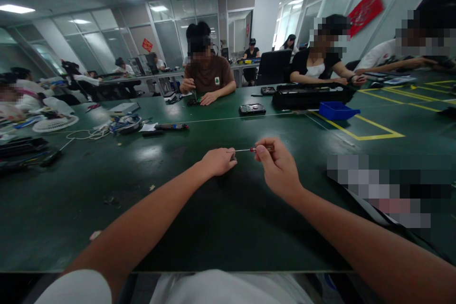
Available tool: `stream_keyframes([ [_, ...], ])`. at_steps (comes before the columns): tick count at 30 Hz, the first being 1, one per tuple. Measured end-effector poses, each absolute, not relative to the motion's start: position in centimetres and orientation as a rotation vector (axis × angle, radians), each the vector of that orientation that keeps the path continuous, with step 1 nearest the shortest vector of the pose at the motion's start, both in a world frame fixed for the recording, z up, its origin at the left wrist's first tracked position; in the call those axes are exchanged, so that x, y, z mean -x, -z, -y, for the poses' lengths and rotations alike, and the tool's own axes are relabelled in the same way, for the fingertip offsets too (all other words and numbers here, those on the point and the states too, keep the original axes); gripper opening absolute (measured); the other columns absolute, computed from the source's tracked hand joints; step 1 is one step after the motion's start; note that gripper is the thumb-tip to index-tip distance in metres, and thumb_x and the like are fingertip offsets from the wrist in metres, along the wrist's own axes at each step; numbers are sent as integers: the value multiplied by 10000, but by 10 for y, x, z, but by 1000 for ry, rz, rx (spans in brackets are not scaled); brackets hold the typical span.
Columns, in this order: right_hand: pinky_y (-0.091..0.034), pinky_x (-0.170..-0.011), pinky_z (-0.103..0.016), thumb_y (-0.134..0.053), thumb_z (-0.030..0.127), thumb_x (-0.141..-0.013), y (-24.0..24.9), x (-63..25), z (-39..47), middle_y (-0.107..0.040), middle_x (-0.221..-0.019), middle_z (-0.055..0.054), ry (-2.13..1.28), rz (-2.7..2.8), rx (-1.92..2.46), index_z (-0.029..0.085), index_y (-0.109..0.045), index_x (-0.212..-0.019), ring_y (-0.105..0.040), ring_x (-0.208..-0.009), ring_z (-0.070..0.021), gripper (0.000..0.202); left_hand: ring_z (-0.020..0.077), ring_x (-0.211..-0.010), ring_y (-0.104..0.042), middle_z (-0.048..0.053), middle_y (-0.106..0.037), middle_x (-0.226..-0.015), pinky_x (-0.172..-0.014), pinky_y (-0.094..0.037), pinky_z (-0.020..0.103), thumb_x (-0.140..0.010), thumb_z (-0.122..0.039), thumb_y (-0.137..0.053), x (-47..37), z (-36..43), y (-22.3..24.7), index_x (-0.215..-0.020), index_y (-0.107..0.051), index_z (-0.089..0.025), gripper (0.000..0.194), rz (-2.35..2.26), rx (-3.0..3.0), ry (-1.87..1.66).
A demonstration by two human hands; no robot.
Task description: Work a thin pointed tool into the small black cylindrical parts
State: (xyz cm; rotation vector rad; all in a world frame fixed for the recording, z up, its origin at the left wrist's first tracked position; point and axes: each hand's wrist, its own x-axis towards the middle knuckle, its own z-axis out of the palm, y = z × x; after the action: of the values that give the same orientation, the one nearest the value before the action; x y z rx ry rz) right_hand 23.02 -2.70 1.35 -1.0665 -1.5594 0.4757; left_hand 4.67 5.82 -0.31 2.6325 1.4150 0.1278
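In the head view, my right hand [280, 168] is closed around the handle of a screwdriver [244, 150], its thin metal shaft pointing left. The tip of the shaft reaches my left hand [218, 161]. Those fingers are curled closed around a small dark metallic piece [233, 157], mostly hidden by the hand, so I cannot tell its kind. Both hands are just above the green tabletop [242, 228], in front of my body.
Ahead lie a hard drive [252, 109], a black tray-like part [309, 96] and a blue bin [337, 110]. Cables [124, 124] and a pen-like tool [173, 127] lie left. A co-worker in a brown shirt [210, 73] sits opposite. Small scraps dot the near left table.
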Motion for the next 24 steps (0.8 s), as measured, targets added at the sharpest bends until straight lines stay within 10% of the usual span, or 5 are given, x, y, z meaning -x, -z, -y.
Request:
stream_keyframes([
  [14, -451, -660, -322, -488, 364, -980, -11, -230, 24, -624, -762, -3, -516, 1554, 1051, 220, -571, -995, -601, -705, -165, 166, 119, -487, -411, 6, -519, -666, -438, -260, 241, -798, -320, -486, 71, -90, -17, -778, -498, -183, 139, -1423, -1266, -1212],
  [24, -448, -664, -323, -488, 360, -976, -10, -230, 21, -626, -765, -6, -546, 1558, 1066, 220, -574, -983, -599, -710, -167, 165, 111, -544, -383, -3, -438, -638, -509, -315, 217, -849, -185, -388, 224, -47, -55, -764, -426, -152, 99, -1546, -639, -1738],
])
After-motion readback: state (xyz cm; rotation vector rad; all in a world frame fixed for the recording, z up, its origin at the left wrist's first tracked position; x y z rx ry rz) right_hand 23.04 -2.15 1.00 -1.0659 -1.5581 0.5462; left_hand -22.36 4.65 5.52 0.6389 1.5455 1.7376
